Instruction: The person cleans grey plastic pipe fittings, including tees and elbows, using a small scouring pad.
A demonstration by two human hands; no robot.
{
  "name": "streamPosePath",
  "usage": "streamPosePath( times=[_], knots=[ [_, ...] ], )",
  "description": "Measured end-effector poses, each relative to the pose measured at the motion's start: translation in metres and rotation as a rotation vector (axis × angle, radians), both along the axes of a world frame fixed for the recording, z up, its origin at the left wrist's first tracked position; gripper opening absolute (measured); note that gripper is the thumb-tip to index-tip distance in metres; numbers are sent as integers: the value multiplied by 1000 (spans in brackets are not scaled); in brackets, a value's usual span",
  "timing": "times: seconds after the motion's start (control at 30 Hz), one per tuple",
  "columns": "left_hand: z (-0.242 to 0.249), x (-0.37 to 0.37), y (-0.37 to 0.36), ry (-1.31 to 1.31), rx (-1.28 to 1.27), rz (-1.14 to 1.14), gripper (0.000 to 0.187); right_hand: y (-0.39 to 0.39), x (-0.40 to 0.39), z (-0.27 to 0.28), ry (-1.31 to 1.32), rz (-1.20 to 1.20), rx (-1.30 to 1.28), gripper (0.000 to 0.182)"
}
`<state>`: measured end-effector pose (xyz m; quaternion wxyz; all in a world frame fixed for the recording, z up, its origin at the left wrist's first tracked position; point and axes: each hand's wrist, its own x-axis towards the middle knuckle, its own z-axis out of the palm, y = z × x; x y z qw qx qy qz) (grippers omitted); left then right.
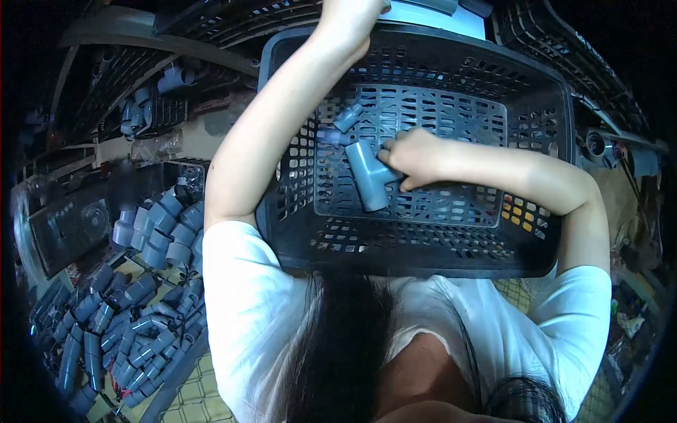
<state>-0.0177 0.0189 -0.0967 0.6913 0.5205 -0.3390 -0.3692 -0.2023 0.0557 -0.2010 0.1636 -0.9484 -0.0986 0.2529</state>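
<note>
My right hand [417,158] reaches into a black plastic crate [416,271], fingers closed around the side branch of a grey pipe tee [368,176]. The tee is over the crate's slotted floor, its long run slanting. Just beyond it are a small grey pipe fitting [348,118] and another, bluish and blurred fitting [330,136]. My left hand [352,17] is stretched past the crate's far rim and cut off by the top edge, so its fingers are hidden. Near it is a pale blue-white surface [430,20].
Many grey pipe fittings lie heaped at the left, with elbows [166,225] above and smaller pieces [134,338] below. Dark crates stand at the upper left [211,25] and upper right [564,42]. Another grey fitting [598,144] shows at the right.
</note>
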Motion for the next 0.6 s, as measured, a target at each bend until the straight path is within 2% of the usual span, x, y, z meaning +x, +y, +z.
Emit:
streamPosePath(
  times=[0.03, 0.1, 0.17, 0.23, 0.27, 0.33, 0.4, 0.43, 0.47, 0.53, 0.57, 0.6],
  knots=[
    [1, -5, 0, -19, 17, -3, 37, 3, -3, -8, -2, 1, 0, 58],
    [-2, -4, -1, -38, 36, 7, 37, 6, -3, -12, -225, 6, 27, 52],
    [-11, 4, -10, -257, -156, 49, 36, -6, 7, -3, -134, -7, 48, 49],
    [5, 8, -4, -336, -147, 137, 34, -26, 20, 40, -6, -76, 92, 44],
    [12, 16, -3, -413, -174, 187, 34, -42, 20, 67, -47, -131, 156, 47],
    [27, 25, 2, -187, -271, 197, 32, -76, 14, 120, -21, -292, 246, 51],
    [28, 39, 2, -241, -234, 292, 36, -109, -6, 154, -141, -542, 470, 54],
    [25, 40, 2, -483, -394, 509, 26, -125, -17, 157, -357, -599, 613, 50],
    [26, 33, 5, -422, -414, 363, 33, -148, -22, 150, -487, -619, 744, 61],
    [30, 33, 6, -631, -315, 333, 35, -169, -26, 136, -522, -731, 1399, 77],
    [34, 32, 3, -740, -295, 368, 39, -169, -30, 130, -565, -881, 1568, 89],
    [43, 30, 0, -751, -316, 366, 39, -171, -28, 123, -590, -967, 1710, 89]
  ],
)
